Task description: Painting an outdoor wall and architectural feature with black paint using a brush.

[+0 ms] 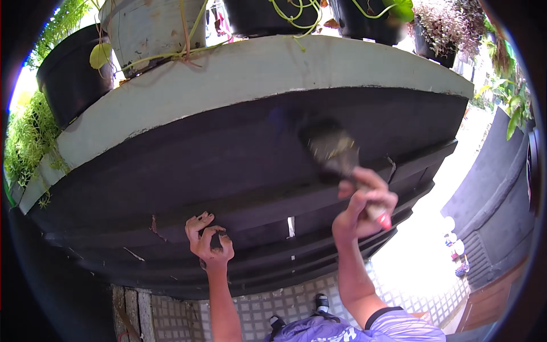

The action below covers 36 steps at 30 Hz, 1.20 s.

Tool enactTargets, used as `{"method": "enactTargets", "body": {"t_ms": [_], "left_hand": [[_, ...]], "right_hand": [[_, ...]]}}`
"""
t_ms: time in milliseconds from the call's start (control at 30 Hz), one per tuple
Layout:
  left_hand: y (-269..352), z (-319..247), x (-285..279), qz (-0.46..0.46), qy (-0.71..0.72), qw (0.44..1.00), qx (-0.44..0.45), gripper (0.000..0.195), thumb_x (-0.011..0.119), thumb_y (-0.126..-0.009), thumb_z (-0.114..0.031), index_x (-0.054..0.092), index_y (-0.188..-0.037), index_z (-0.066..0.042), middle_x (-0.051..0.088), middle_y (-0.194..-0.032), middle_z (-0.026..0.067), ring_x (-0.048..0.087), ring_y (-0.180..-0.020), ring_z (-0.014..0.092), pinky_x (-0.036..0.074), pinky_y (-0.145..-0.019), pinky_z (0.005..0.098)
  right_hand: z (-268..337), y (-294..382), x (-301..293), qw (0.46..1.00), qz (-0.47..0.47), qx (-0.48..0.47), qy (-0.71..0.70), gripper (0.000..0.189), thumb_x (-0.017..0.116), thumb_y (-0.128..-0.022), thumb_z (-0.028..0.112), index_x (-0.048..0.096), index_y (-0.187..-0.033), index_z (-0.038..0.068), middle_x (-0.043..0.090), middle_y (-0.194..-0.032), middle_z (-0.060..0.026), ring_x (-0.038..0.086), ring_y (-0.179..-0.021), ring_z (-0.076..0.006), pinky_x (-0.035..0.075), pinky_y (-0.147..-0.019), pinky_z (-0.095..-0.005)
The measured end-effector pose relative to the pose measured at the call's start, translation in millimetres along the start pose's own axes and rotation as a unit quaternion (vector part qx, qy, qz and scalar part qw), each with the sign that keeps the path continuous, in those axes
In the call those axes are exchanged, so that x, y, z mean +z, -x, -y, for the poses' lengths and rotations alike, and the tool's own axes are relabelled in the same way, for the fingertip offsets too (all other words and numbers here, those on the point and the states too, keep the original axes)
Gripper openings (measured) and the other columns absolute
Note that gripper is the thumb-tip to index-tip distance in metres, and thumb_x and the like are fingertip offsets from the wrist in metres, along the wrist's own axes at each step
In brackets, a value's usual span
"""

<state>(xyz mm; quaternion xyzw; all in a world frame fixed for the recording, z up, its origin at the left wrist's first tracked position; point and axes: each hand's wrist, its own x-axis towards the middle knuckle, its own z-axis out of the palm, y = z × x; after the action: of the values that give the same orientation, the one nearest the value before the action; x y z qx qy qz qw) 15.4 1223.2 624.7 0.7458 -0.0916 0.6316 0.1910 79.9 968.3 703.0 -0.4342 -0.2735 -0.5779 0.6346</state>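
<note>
My right hand (363, 205) grips a wide paintbrush (337, 149) by its pale handle, which ends in a red tip. The dark bristles meet the upper part of a black-painted wall (205, 158), below its pale coping; motion blurs the brush. Lower and to the left, my left hand (209, 239) is raised by a horizontal ledge of the wall, fingers curled and apart with nothing in them. Dark smears mark those fingers. Whether they touch the wall cannot be told.
Along the pale coping (239, 72) stand several plant pots, among them a black pot (79, 77) and a grey bucket (154, 34), with trailing stems. Wooden planks (132, 312) lie at lower left on the tiled floor (252, 310). Shoes (461, 267) sit by the right-hand wall.
</note>
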Motion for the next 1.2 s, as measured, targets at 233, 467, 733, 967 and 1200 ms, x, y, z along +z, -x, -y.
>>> {"method": "enactTargets", "body": {"t_ms": [233, 467, 733, 967, 1200], "left_hand": [[-3.4, -0.1, -1.2, -0.013, 0.005, 1.0, 0.011, 0.008, 0.053, -0.064, -0.011, 0.058, -0.066, -0.005, 0.061, -0.097, 0.0097, 0.06, -0.096, 0.032, 0.047, -0.092, 0.0463], [-0.5, 2.4, -3.1, -0.005, 0.006, 1.0, 0.02, 0.009, 0.053, -0.063, -0.011, 0.058, -0.065, -0.005, 0.062, -0.099, 0.0095, 0.06, -0.095, 0.031, 0.046, -0.092, 0.0464], [-0.5, -2.5, -2.8, -0.01, 0.011, 1.0, 0.016, 0.009, 0.053, -0.063, -0.012, 0.058, -0.065, -0.004, 0.062, -0.1, 0.0099, 0.061, -0.096, 0.031, 0.045, -0.094, 0.0476], [-0.1, 0.2, -8.3, 0.002, 0.022, 1.0, 0.012, 0.007, 0.054, -0.064, -0.011, 0.059, -0.067, -0.006, 0.064, -0.099, 0.009, 0.062, -0.1, 0.03, 0.044, -0.094, 0.0498], [3.8, 0.9, -3.5, -0.003, 0.024, 1.0, 0.008, 0.007, 0.054, -0.064, -0.011, 0.059, -0.066, -0.006, 0.064, -0.101, 0.0096, 0.062, -0.1, 0.032, 0.044, -0.095, 0.05]], "right_hand": [[-30.8, 26.5, -0.5, 0.995, 0.091, -0.039, -0.016, 0.036, 0.062, -0.095, 0.032, 0.039, -0.105, 0.005, 0.06, -0.113, -0.0266, 0.067, -0.084, -0.023, 0.053, -0.069, -0.0244], [7.1, 52.6, -25.9, 0.993, 0.087, 0.065, 0.036, 0.037, 0.061, -0.095, 0.033, 0.036, -0.1, 0.006, 0.063, -0.101, -0.023, 0.065, -0.083, -0.021, 0.053, -0.062, -0.022], [-15.5, -10.0, 12.5, 0.996, 0.084, -0.015, -0.007, 0.025, 0.058, -0.097, 0.019, 0.038, -0.103, 0.005, 0.062, -0.111, -0.027, 0.068, -0.078, -0.02, 0.053, -0.065, -0.0205], [2.2, 46.8, -47.5, 0.983, 0.143, 0.097, 0.057, 0.018, 0.055, -0.097, 0.009, 0.038, -0.1, 0.004, 0.064, -0.103, -0.0251, 0.066, -0.07, -0.0187, 0.053, -0.061, -0.0218], [-8.8, -63.0, -25.7, 0.999, 0.043, 0.004, 0.032, 0.019, 0.058, -0.096, 0.01, 0.042, -0.1, 0.002, 0.063, -0.108, -0.0264, 0.067, -0.074, -0.0194, 0.054, -0.067, -0.0248]]}}
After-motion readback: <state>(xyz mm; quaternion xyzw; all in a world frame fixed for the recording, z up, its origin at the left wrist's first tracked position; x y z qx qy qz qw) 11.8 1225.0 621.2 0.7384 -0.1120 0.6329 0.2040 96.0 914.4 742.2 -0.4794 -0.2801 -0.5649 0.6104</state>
